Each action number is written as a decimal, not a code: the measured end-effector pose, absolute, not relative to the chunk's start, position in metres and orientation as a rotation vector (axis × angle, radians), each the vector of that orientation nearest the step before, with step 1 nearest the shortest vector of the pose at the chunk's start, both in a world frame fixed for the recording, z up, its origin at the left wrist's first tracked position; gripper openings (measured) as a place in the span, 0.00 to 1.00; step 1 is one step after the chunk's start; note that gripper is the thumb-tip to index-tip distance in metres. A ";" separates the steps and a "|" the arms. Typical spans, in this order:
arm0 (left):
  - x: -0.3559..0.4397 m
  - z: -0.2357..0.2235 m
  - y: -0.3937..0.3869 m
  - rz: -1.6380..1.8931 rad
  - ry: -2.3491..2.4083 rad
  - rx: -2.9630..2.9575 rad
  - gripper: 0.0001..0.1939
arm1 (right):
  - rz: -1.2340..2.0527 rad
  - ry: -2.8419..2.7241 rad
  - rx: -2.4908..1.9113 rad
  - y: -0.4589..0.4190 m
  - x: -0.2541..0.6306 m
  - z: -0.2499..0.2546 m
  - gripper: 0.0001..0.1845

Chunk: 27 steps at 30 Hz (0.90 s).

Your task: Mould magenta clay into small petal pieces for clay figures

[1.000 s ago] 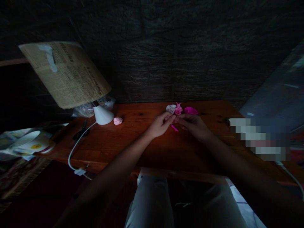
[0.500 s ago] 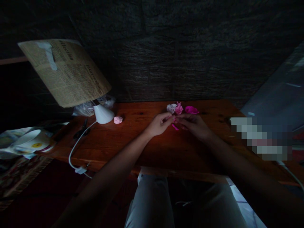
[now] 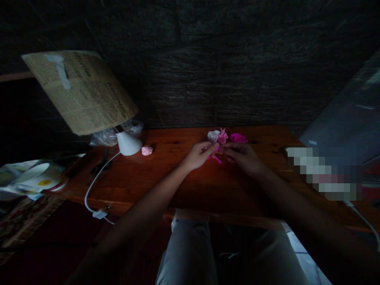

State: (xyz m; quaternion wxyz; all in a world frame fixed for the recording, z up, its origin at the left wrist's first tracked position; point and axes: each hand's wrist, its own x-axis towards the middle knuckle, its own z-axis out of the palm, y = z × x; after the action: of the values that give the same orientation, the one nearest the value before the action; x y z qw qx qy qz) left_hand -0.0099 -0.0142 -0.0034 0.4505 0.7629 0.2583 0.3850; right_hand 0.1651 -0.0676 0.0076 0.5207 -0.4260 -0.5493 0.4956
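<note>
My left hand [image 3: 199, 155] and my right hand [image 3: 242, 155] meet over the wooden table, fingers closed. Between their fingertips they pinch a small bright pink piece [image 3: 217, 149], mostly covered by the fingers; its material is too dark to tell. A magenta strip [image 3: 219, 160] shows just below the fingertips, and whether it joins the held piece I cannot tell. Right behind the hands lie a pale, whitish flower-like piece [image 3: 213, 136] and a pink crumpled flower [image 3: 222, 136]. To their right is a flat magenta petal-like piece [image 3: 239, 137].
A white-based lamp [image 3: 129, 144] with a newsprint shade stands at the left, its cord hanging over the table's front edge. Beside it are a light pink crumpled flower [image 3: 147, 150] and dark scissors [image 3: 102, 163]. A white cup [image 3: 41, 176] is far left. A stone wall rises behind.
Both hands stay in nearly the same place. The fingertips have shifted slightly around the pink piece, and a bit more magenta shows below them.
</note>
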 end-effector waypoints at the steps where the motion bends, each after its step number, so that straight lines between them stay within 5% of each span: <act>1: -0.010 -0.004 -0.013 0.953 0.627 1.885 0.26 | 1.184 -1.305 -1.034 -0.067 0.166 0.007 0.20; 16: -0.013 -0.001 -0.016 0.941 0.571 1.955 0.19 | 1.202 -1.311 -0.997 -0.066 0.166 0.004 0.15; 27: -0.011 0.000 -0.017 0.864 0.560 1.819 0.30 | 1.194 -1.280 -1.030 -0.068 0.166 0.006 0.18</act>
State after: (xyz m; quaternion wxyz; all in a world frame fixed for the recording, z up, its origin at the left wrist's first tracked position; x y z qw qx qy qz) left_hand -0.0109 -0.0174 0.0001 0.5020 0.7528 0.2316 0.3575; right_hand 0.1656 -0.0675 0.0059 0.5270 -0.4309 -0.5357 0.4996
